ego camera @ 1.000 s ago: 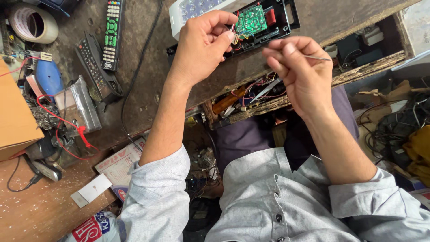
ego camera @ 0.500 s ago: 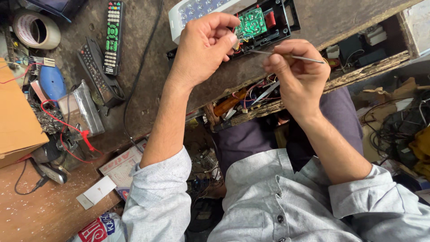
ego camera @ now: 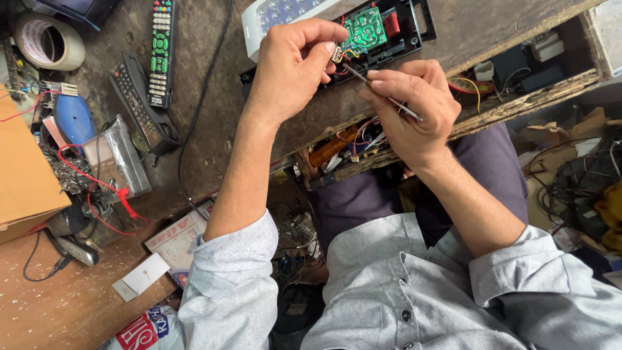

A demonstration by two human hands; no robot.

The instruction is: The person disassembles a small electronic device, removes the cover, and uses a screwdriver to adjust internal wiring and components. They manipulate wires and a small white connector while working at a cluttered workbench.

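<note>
On the table (ego camera: 214,129), the circuit board (ego camera: 363,27) lies at the far edge inside the open casing (ego camera: 414,32), with two remote controls (ego camera: 152,71) to its left. Further left sits a tape roll (ego camera: 48,42), and a cardboard box (ego camera: 26,168) lies nearer. An open drawer (ego camera: 492,91) of wires sits below the casing.

I am pinching a small component (ego camera: 337,53) in my left hand (ego camera: 295,65) and touching it with thin metal tweezers (ego camera: 382,93) gripped in my right hand (ego camera: 411,107), just beside the green circuit board (ego camera: 363,27) in its open black casing (ego camera: 414,29).

brown cardboard box (ego camera: 23,175) left, red-white packet (ego camera: 146,330) below
</note>
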